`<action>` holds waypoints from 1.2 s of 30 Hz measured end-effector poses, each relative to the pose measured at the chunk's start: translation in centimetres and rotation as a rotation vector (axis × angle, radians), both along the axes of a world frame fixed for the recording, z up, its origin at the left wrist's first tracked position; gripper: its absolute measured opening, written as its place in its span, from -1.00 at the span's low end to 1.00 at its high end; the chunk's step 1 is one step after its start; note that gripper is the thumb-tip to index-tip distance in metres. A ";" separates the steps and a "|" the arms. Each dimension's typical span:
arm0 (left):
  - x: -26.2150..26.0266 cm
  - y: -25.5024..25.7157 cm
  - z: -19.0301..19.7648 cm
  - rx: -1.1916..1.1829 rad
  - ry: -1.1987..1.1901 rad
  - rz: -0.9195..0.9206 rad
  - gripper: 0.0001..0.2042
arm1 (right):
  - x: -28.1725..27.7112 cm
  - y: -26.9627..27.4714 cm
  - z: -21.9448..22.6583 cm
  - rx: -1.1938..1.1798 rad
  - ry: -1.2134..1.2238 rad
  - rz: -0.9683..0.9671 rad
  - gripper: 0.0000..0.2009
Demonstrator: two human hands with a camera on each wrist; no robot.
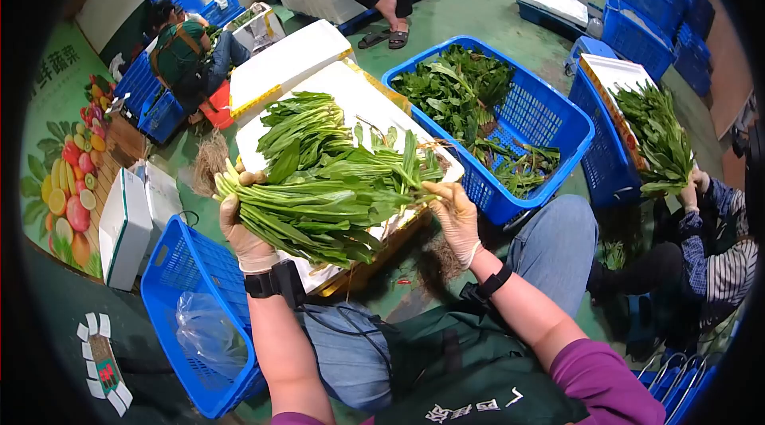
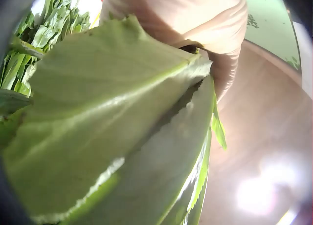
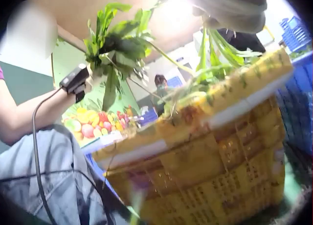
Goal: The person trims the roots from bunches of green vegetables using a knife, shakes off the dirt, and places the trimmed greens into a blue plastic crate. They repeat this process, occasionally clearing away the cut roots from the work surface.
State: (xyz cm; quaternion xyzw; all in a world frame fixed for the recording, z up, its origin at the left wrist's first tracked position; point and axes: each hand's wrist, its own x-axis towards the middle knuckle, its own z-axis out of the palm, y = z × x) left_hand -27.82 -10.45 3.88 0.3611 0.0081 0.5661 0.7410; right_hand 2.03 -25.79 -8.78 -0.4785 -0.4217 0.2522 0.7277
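Observation:
My gloved left hand grips a thick bunch of long leafy greens by its pale stem ends, and the leaves fan out to the right. In the left wrist view, broad saw-edged leaves hide much of the gloved fingers. At the right side of the white foam lid, my gloved right hand pinches a few green stems between thumb and fingers. Those stems hang below the glove in the right wrist view. Another pile of greens lies on the lid behind the held bunch.
A blue basket with loose greens stands at the right, another blue basket with a clear plastic bag at the left. The lid tops a yellow basket. Other people sit or stand around; one at the right handles a bunch of greens.

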 end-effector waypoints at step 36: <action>-7.0 0.4 2.4 0.110 -0.094 0.259 -0.40 | -4.3 10.0 15.5 0.047 0.331 0.253 -0.78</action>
